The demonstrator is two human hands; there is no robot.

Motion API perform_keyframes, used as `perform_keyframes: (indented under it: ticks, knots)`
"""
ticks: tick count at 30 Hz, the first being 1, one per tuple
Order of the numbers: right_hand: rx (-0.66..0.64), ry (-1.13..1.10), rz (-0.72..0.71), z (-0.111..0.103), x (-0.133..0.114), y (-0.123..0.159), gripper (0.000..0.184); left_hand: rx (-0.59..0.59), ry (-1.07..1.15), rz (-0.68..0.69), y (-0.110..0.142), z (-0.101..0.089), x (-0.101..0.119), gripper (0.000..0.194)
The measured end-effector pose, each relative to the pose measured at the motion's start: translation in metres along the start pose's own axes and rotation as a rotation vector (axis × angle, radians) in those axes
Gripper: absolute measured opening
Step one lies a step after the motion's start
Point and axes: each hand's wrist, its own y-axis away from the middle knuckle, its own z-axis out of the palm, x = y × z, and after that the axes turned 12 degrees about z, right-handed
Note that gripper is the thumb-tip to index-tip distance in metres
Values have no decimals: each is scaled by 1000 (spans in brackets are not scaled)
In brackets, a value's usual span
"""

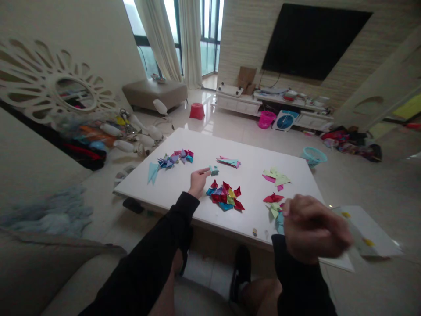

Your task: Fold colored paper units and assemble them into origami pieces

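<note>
My left hand is over the white table, its fingers pinched on a small pale-blue folded paper piece. Just below it lies a cluster of folded paper pieces in red, yellow, blue and purple. Blurred and closer to the camera, my right hand has its fingers curled in; whatever may be in them is hidden. Beyond its thumb side, red, green and light-blue folded papers lie at the table's right. Green and pink folded papers are farther back.
On the white table are another folded-paper group at left and a flat stack of folded strips at the back. Beyond stand a red stool, a turquoise basket and a lamp with white shades.
</note>
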Motion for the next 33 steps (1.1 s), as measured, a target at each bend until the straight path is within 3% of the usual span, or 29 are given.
perform_keyframes:
  ticks: [2,5,9,12,16,19,25,33]
  knots:
    - [15,-22,47,18,9,-4,45,-39,148,-70,33,16,0,31]
    - [43,123,206,18,45,9,50,-141,175,-111,63,32,-3,30]
    - [15,252,399,7,97,25,53,-305,157,26,67,42,-5,25]
    - [-29,251,490,13,117,17,48,-385,152,142,62,46,-4,28]
    - [-51,351,475,28,128,-1,25,-466,95,177,57,49,-5,34]
    - [-54,394,463,35,135,-5,14,-486,34,204,54,50,-8,27]
    - [-76,403,528,36,150,-3,14,-454,42,163,50,57,-14,25]
    - [-118,349,565,34,142,-7,21,-546,-8,197,53,54,-10,18]
